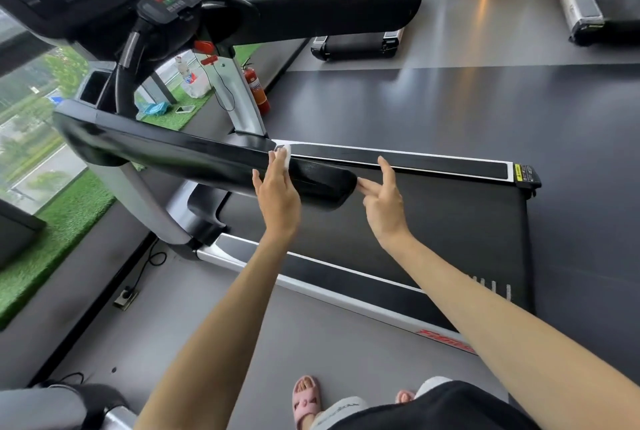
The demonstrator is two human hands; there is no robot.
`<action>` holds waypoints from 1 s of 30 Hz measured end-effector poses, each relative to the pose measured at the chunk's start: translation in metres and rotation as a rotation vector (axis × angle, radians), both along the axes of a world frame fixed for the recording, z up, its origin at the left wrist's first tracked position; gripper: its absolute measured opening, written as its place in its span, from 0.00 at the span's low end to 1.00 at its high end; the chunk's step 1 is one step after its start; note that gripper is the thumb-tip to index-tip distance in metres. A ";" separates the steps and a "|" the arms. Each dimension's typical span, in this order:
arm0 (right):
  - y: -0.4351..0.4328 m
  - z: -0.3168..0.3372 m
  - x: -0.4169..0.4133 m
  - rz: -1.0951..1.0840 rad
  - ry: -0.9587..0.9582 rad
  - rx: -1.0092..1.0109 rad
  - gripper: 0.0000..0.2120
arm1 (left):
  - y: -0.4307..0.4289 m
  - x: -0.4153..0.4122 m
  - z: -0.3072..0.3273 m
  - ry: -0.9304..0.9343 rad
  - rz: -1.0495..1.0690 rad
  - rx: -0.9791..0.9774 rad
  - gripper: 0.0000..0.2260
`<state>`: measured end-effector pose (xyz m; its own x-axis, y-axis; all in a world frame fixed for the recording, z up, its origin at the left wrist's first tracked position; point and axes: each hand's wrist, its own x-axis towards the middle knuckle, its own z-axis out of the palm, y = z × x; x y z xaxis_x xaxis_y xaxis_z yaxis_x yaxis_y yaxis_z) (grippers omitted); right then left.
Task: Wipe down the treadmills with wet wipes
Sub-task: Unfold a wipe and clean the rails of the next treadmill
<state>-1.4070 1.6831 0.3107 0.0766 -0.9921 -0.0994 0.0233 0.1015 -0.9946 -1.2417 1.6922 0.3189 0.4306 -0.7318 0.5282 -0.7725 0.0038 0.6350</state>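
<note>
A white wet wipe (286, 156) lies on the treadmill's near black handrail (194, 156), pressed flat under the straight fingers of the left hand (277, 189). The right hand (383, 202) is open, its fingertips touching the rail's rounded end. The belt (457, 221) runs below; a red fire extinguisher (257, 92) stands beyond.

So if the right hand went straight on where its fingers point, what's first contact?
The rounded end of the near handrail. The right hand already has its lower fingertips at or almost on it, though depth is unclear.
</note>
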 end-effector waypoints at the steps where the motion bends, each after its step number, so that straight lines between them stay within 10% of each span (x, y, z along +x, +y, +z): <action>1: 0.000 0.000 -0.001 0.005 0.001 0.001 0.37 | -0.003 -0.002 -0.001 -0.015 -0.008 0.015 0.18; 9: -0.004 -0.004 -0.015 -0.053 0.056 0.026 0.31 | 0.034 -0.081 -0.063 -0.350 -0.459 -0.032 0.16; 13: -0.005 -0.006 -0.024 -0.060 0.113 0.031 0.33 | 0.025 -0.046 -0.032 -0.285 -0.209 -0.224 0.17; 18: -0.001 0.003 -0.013 0.041 0.080 0.021 0.35 | -0.008 -0.019 -0.014 -0.094 -0.017 0.031 0.19; 30: 0.002 -0.005 -0.009 0.039 0.105 0.129 0.30 | 0.004 -0.027 -0.028 -0.837 -0.361 -0.019 0.21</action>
<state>-1.4159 1.6849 0.3058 0.0977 -0.9670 -0.2352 -0.0864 0.2272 -0.9700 -1.2686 1.6959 0.2910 -0.3524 -0.7354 0.5788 -0.9308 0.3395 -0.1354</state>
